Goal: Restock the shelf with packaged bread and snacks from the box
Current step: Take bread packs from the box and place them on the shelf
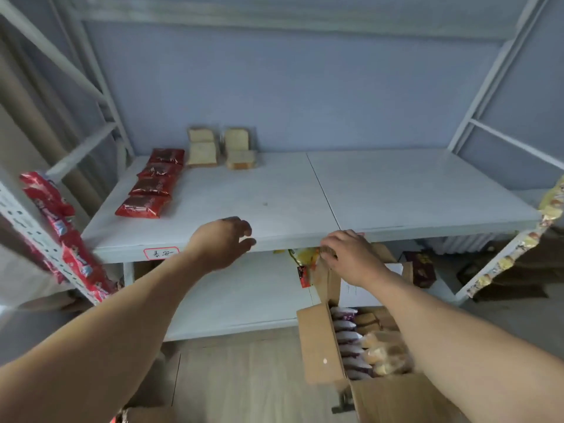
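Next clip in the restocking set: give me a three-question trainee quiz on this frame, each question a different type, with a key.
1. True or false: the red snack packets lie in a single row at the left end of the upper shelf.
2. How many bread packs lie at the back of that shelf? A) two B) four C) six
3. Fill in: the open cardboard box stands on the ____, below the right hand.

Key: 1 true. 2 B. 3 floor.

The left hand is open and empty over the shelf edge; whether the right hand's fingers grip a packet cannot be told.
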